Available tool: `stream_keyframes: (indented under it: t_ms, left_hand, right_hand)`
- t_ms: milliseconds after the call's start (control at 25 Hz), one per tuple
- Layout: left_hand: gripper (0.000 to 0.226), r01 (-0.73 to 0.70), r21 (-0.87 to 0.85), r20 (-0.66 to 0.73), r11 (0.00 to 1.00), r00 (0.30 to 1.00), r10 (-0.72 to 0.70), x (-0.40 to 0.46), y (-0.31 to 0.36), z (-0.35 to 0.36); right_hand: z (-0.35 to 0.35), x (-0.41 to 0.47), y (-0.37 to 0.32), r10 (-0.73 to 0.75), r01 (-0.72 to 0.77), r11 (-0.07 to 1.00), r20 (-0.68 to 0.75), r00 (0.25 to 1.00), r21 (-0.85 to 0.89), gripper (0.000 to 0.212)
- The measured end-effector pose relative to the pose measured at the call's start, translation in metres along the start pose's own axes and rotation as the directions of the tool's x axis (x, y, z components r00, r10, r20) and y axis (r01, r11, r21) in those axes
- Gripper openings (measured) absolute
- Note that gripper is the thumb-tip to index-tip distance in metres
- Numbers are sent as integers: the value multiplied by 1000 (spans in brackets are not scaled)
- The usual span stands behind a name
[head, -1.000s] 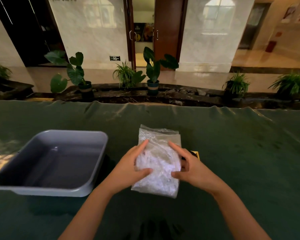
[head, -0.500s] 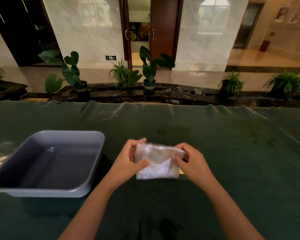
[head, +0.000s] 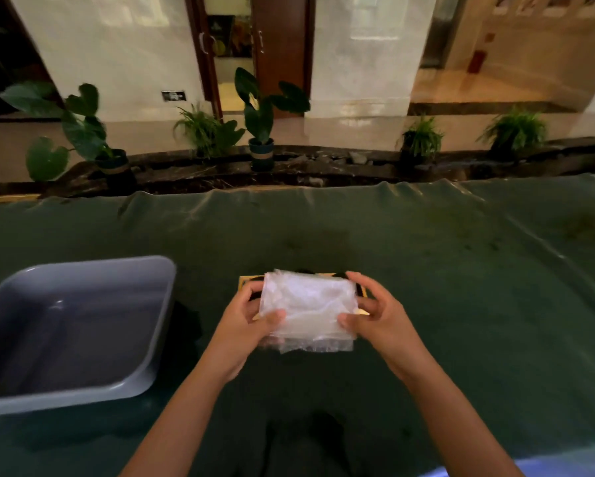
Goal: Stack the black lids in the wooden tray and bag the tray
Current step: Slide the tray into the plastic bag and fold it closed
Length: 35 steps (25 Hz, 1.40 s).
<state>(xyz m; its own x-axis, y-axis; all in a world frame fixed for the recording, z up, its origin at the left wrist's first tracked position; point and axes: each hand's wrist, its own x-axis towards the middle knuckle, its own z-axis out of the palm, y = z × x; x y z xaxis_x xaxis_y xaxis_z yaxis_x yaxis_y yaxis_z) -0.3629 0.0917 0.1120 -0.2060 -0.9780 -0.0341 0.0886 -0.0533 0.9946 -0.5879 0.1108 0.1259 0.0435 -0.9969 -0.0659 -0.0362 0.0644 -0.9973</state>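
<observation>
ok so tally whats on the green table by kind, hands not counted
clear plastic bag: 1, held in the left hand and right hand
wooden tray: 1, mostly hidden behind the bag
grey plastic tub: 1
black lids: cannot count, only dark slivers show by the tray
total: 3 countable things

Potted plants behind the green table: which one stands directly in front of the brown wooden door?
The broad-leaved plant in the blue pot, centre of the row; the other pots stand before pale wall or floor.

The clear plastic bag (head: 308,306) hides most of the wooden tray (head: 247,282); the grey bin (head: 82,325) runs off the frame's left edge.
</observation>
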Motion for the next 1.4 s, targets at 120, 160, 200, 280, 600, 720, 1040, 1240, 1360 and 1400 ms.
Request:
stream_keyframes:
  t_ms: [120,160,200,280,600,720,1040,1240,1360,1400]
  left_hand:
    - [33,166,-136,152,977,978,-145,5,-15,27]
    - [27,201,-128,191,971,966,-175,7,-21,42]
    - [23,236,-119,215,964,954,-207,8,-26,59]
    - [22,305,-91,248,948,929,-275,7,-34,97]
    - [26,325,236,340,916,856,-391,-12,-65,267]
    - [22,235,434,159,870,931,-330,-18,-98,334]
    - [51,-461,839,513,289,847,-137,5,-210,467]
    - [65,-674,738,667,28,722,-185,27,-278,531]
    - [70,-685,728,666,-39,719,-196,33,-314,552]
    - [70,-678,733,663,-58,730,-164,33,-321,553]
  right_hand:
    - [-26,-19,21,99,-79,984,-122,988,159,40]
    - [-38,-27,29,139,-101,972,-169,976,212,31]
    - [-52,-36,36,181,-123,958,-212,960,258,25]
    - [-85,-56,48,237,-148,941,-281,930,305,22]
    - [-254,-140,85,219,-138,969,-463,859,202,29]
    - [-325,-170,103,206,-181,979,-512,834,98,30]
    - [-424,-249,189,422,-378,903,-596,684,205,21]
    - [-446,-294,255,570,-467,811,-656,494,353,17]
    - [-458,-293,308,629,-526,754,-663,405,393,19]
    - [-461,-287,325,637,-551,741,-664,392,385,17]
